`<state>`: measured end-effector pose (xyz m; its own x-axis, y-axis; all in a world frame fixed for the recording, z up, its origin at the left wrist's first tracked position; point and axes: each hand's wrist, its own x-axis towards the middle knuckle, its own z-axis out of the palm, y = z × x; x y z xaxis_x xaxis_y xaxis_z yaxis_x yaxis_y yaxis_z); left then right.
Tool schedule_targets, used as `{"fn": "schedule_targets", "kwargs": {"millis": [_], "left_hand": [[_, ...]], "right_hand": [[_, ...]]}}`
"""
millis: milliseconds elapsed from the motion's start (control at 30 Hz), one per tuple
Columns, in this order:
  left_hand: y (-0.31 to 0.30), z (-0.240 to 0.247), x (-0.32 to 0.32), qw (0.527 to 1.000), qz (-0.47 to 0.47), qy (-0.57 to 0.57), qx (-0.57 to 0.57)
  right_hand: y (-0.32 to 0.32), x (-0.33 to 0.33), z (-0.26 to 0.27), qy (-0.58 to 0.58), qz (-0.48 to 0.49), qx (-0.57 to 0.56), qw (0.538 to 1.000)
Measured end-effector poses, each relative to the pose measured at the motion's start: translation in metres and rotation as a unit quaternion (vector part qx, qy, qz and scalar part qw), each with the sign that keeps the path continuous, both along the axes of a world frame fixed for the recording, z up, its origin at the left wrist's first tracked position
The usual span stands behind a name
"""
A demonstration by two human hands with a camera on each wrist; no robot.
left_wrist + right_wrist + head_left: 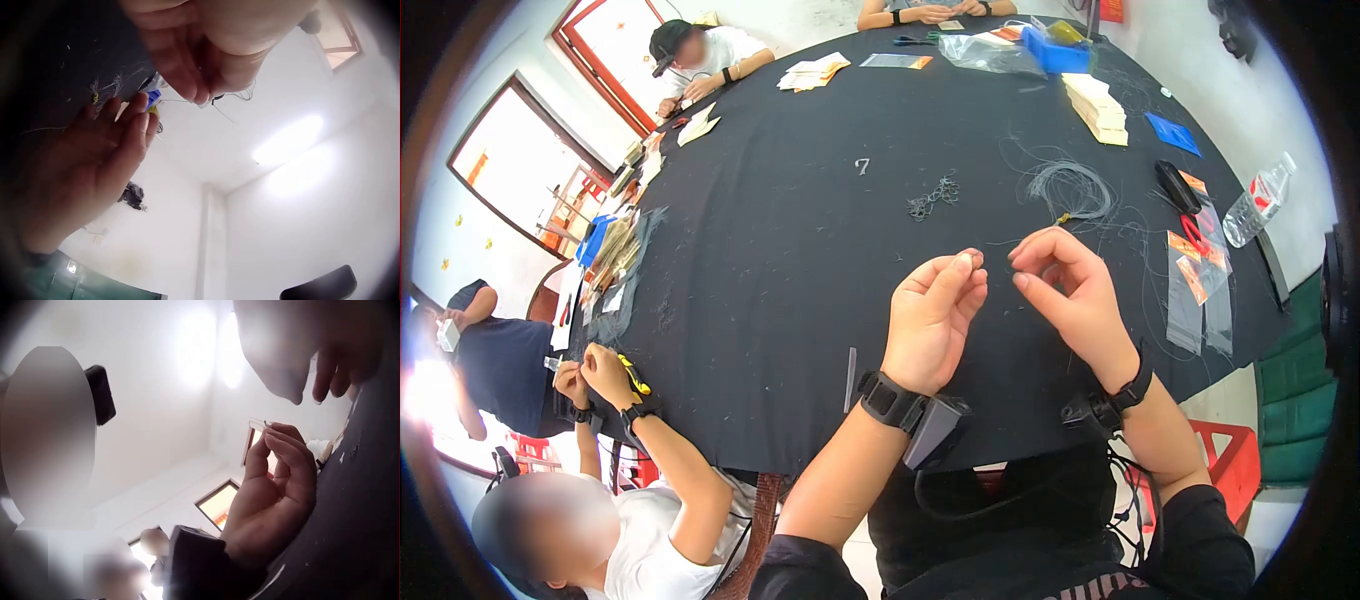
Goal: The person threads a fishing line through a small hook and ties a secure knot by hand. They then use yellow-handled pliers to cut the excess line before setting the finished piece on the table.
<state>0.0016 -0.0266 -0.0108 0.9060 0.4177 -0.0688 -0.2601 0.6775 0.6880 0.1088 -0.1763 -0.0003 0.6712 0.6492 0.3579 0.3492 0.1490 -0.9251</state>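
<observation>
The left hand (933, 318) is raised above the black table (800, 230) and pinches a small pale piece (965, 261) between the thumb and the bent fingertips. The right hand (1072, 293) is just beside it at 3 o'clock, not touching. Its fingers are curved with the tips close together, but I cannot tell if they grip anything. The near table edge passes at 6 o'clock, under both wrists. From 9 to 11 o'clock plain black cloth stretches away. A loose thread coil (1072, 188) lies at 12 o'clock, and clear sleeves (1198, 290) lie at 3 o'clock, near the right edge.
</observation>
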Motion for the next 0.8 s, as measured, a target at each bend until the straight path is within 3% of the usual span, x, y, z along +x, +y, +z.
{"fn": "schedule_targets", "kwargs": {"millis": [167, 367, 800], "left_hand": [[-0.0037, -0.0023, 0.0010, 0.999, -0.022, 0.024, 0.017], [-0.0063, -0.0034, 0.0020, 0.995, -0.063, 0.049, 0.068], [-0.0102, -0.0016, 0.0006, 0.983, -0.064, 0.056, 0.162]], "right_hand": [[0.0004, -0.0035, 0.0079, -0.130, -0.034, 0.003, 0.991], [-0.0016, -0.0040, 0.0112, -0.064, -0.041, -0.002, 0.997], [-0.0027, -0.0009, 0.0074, -0.100, 0.008, -0.018, 0.995]]}}
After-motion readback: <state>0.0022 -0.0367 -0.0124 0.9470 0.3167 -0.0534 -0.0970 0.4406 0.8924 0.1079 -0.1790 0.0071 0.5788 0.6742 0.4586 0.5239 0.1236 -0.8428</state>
